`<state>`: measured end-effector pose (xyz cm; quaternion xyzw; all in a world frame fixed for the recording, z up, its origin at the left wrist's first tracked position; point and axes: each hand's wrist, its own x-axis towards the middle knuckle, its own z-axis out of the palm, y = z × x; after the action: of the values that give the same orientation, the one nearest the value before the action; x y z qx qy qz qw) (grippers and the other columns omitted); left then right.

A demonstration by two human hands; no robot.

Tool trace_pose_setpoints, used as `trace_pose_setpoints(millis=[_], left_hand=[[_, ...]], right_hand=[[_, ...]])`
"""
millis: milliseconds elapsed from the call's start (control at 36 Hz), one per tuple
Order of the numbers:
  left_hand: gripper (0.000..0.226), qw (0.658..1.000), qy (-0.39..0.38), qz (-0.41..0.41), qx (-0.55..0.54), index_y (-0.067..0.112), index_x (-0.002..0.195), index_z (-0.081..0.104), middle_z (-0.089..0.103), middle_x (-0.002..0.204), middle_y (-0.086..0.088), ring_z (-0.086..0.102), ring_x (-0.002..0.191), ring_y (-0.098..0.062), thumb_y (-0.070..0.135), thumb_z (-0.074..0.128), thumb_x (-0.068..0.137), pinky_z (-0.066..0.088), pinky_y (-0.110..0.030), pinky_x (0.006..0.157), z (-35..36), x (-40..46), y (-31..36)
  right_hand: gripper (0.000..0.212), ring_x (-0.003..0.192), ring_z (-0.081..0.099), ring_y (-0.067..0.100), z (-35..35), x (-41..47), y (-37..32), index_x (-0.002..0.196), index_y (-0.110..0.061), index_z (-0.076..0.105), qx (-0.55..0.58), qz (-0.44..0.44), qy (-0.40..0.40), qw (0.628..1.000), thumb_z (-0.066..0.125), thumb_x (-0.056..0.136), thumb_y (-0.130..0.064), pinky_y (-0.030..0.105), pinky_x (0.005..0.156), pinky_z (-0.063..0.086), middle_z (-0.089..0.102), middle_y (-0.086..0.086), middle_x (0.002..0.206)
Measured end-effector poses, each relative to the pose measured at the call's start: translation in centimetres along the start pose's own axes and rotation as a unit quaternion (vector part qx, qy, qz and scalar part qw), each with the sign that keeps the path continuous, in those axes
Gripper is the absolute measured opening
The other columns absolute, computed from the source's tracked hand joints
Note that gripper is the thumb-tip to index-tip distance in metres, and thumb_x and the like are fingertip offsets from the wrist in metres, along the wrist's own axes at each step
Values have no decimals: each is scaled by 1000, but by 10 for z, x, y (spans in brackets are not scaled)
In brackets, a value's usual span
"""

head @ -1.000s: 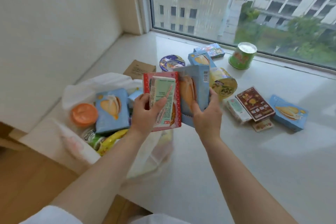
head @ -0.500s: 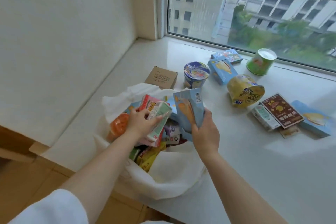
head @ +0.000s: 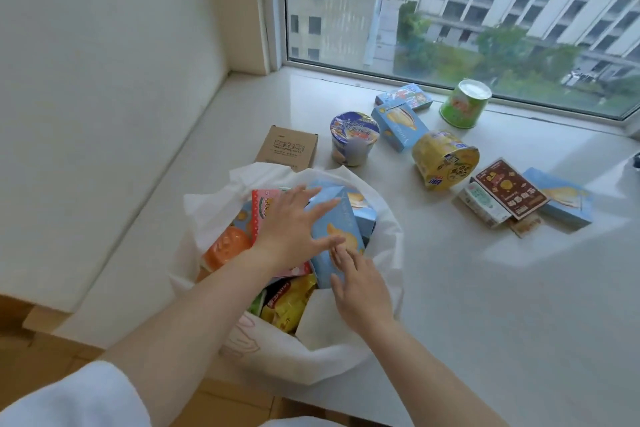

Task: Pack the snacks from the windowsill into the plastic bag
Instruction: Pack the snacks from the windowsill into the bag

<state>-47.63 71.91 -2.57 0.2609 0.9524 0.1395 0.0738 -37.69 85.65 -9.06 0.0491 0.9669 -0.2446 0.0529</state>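
Observation:
The white plastic bag (head: 388,253) stands open at the near left edge of the windowsill (head: 485,305), packed with snacks. A blue box (head: 341,224) lies on top inside it, next to a red box (head: 265,206), an orange lid (head: 227,248) and yellow packets (head: 287,303). My left hand (head: 294,230) lies flat with straight fingers across the red and blue boxes. My right hand (head: 360,288) touches the blue box's near end with straight fingers. Neither hand grips anything.
On the sill beyond the bag stand a brown carton (head: 287,149), a blue cup (head: 353,137), a yellow cup on its side (head: 445,159), a green cup (head: 464,104), several blue boxes (head: 398,126) and a brown packet (head: 509,192). A wall closes the left side.
Both hands lowered the red and blue boxes into the bag and let go. The fingers have straightened and now lie on the boxes.

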Motion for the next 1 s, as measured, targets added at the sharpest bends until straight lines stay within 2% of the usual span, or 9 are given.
trace_pose_setpoints(millis=[167,278,389,472,556,611,667,889,1000], left_hand=[[65,987,-104,-19,123,46,145,22,25,154,-4,11,144,-22,63,45,87,9,-58,114,1,31,8],[70,980,-152,-27,124,48,145,18,27,153,-5,6,146,-24,64,48,84,5,-61,112,0,37,8],[78,978,-172,-48,107,52,143,18,36,145,-10,15,141,-28,63,58,77,8,-63,111,-4,46,8],[75,977,-181,-64,95,55,140,20,37,142,-12,21,137,-30,60,60,76,12,-63,110,-8,51,10],[71,978,-178,-66,92,56,137,22,39,139,-11,23,136,-30,59,59,77,13,-62,109,-8,52,11],[69,978,-172,-60,102,56,137,22,40,138,-11,25,134,-29,59,57,78,15,-61,109,-8,50,12],[66,977,-171,-54,115,56,137,22,40,136,-10,27,132,-29,59,55,79,17,-60,108,-7,45,12],[56,982,-169,-36,78,60,140,7,46,123,-5,40,122,-25,53,37,93,29,-48,99,-1,16,16],[63,962,-199,-53,-179,63,139,11,41,119,7,53,99,-19,36,48,95,46,-32,83,4,-2,22]], right_hand=[[76,131,36,26,-24,3,18,148,-17,16,-283,144,-136,939,54,85,-40,46,113,16,44,6,137],[41,117,52,21,-32,-9,42,129,-19,48,-317,176,-205,909,44,90,-9,44,104,30,58,-1,124],[32,116,46,22,-37,-21,62,115,-22,57,-244,184,-121,944,41,90,-9,34,89,37,52,0,121],[21,109,45,25,-40,-24,71,106,-12,56,64,246,56,965,41,92,-6,28,77,35,51,7,117],[18,79,54,26,-64,-12,66,91,-12,53,451,377,209,781,38,93,-2,30,65,44,61,14,95],[27,63,61,23,-81,-5,67,87,-11,56,649,402,228,604,33,94,2,29,52,53,67,7,71],[30,63,65,24,-92,2,70,95,-3,58,735,388,211,514,28,96,-1,34,62,56,68,8,69],[23,62,51,26,-111,19,52,68,-12,50,745,417,145,499,36,86,-18,30,62,44,55,5,62],[44,77,58,30,-125,25,41,84,-12,56,745,419,107,508,36,88,-51,36,80,46,62,10,83]])
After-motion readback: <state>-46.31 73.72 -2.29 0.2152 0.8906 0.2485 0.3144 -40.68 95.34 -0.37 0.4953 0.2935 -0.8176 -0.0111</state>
